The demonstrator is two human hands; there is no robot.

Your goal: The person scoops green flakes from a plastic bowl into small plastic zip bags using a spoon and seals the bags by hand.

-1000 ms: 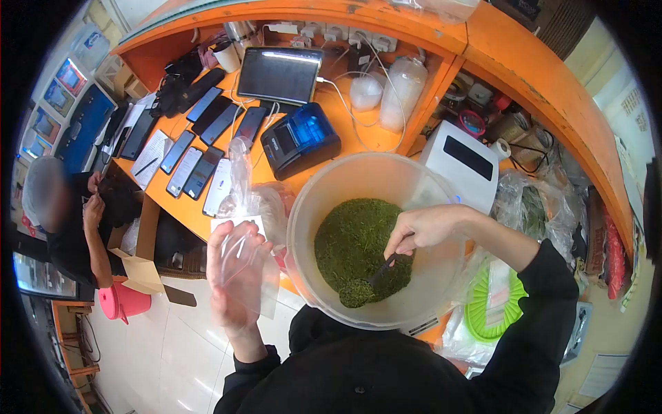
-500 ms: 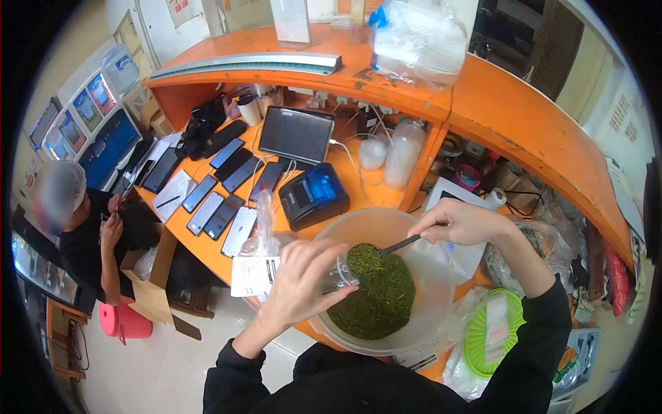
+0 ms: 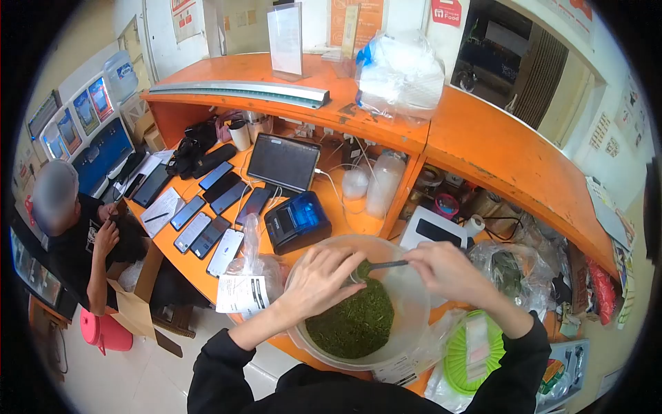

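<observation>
Chopped green herb (image 3: 353,321) lies inside the tub (image 3: 415,324). Behind the tub's left side sits a printer (image 3: 295,224). Above that side, your left hand (image 3: 318,279) pinches a clear bag (image 3: 356,278), mostly hidden; over its right rim, your right hand (image 3: 445,270) grips a spoon (image 3: 388,264). Right of it: a green basket (image 3: 455,355).

My cam sits on my head, so it looks forward and down over my own loose black sleeves (image 3: 514,369) at the bottom edge. My bare left hand (image 3: 321,279) and bare right hand (image 3: 447,270) are pretty close to the lens, low in the middle, with the round translucent plastic tub (image 3: 412,303) right below. It's super wide (edges bend, corners go black), reaching past the long curved-looking orange counter (image 3: 503,141) to the white wall (image 3: 414,21) behind.
</observation>
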